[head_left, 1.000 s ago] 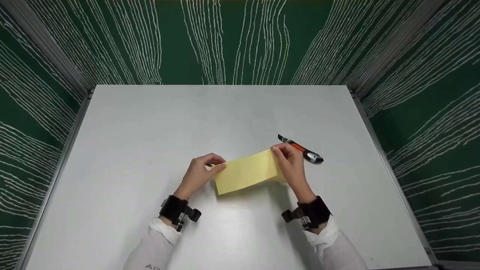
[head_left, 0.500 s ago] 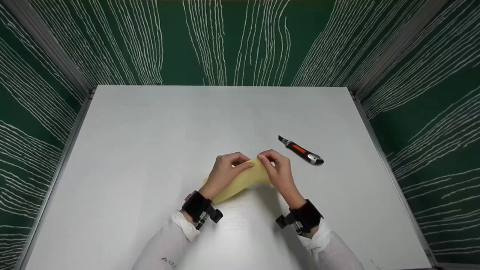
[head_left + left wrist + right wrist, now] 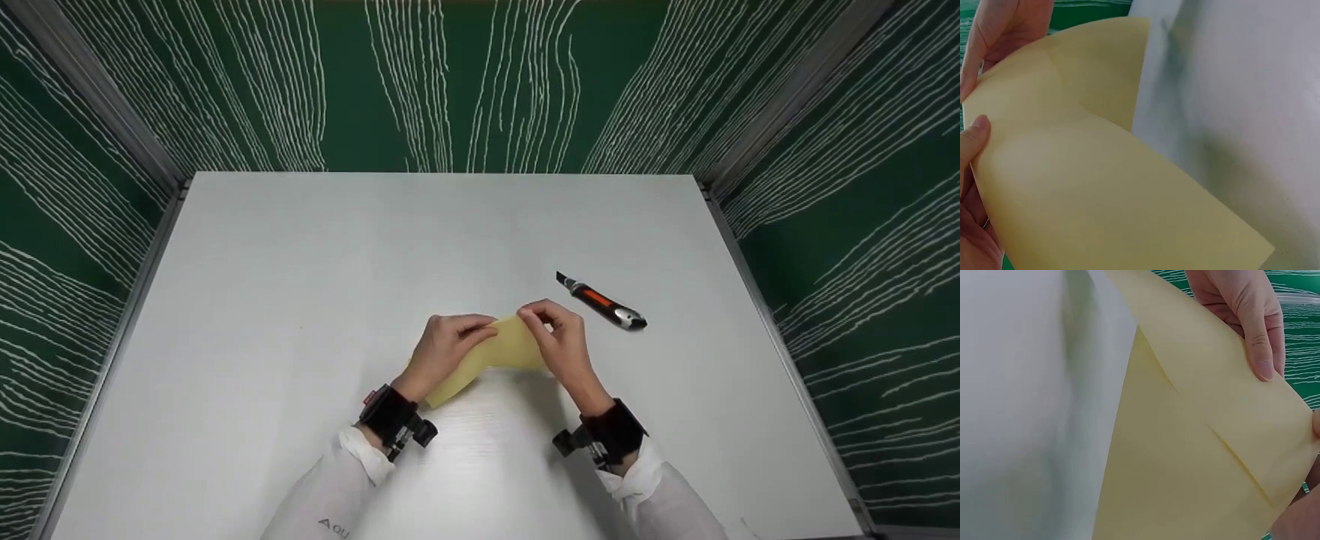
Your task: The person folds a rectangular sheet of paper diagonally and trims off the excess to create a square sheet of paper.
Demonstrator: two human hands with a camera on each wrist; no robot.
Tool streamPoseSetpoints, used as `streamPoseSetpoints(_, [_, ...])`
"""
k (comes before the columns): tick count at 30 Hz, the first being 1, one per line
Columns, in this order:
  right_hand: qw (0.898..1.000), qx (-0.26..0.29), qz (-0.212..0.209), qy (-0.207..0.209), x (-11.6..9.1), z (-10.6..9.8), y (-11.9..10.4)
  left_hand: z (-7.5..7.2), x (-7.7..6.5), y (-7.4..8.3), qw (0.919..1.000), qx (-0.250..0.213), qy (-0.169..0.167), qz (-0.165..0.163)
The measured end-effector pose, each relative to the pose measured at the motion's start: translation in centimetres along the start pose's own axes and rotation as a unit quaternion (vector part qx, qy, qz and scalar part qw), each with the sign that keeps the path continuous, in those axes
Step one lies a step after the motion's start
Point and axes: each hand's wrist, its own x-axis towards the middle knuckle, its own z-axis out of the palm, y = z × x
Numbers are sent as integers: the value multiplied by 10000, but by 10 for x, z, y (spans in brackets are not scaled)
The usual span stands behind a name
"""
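Observation:
A pale yellow sheet of paper (image 3: pixel 521 346) is held a little above the white table, curving between the hands. My left hand (image 3: pixel 442 349) pinches its upper edge near the middle, thumb in front. Close beside it, my right hand (image 3: pixel 564 345) pinches the same edge between thumb and fingers. In the left wrist view the paper (image 3: pixel 1100 185) bends over itself, one corner pointing to the lower right. Thin slanting lines cross the paper (image 3: pixel 1185 467) in the right wrist view; whether they are cuts or creases, I cannot tell. Part of the sheet is hidden behind the left hand.
A black and orange utility knife (image 3: pixel 602 301) lies on the white table (image 3: pixel 300 247), just beyond the right hand, its blade end pointing to the upper left. Green walls with white lines (image 3: pixel 510 90) enclose the table at the back and sides.
The left hand has moved right along the paper, nearer to the right hand, which has shifted slightly left. The paper has gone from spread flat to curved. The knife has stayed put.

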Motion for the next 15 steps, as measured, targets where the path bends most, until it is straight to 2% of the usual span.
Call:
streamPoseSetpoints(3, [9999,17,-117,-48,0,0,0,1,0,1,9999,-11,113,-78])
streamPoseSetpoints(9, [9978,73,-630,-218,-1,1,-3,5,5,12,9985,-247,446,-193])
streamPoseSetpoints(12, [9972,134,-700,-246,-2,2,-3,6,6,17,9976,-360,568,-136])
streamPoseSetpoints(15, [9971,106,-724,-219,-3,3,-3,6,6,18,9978,-261,602,-98])
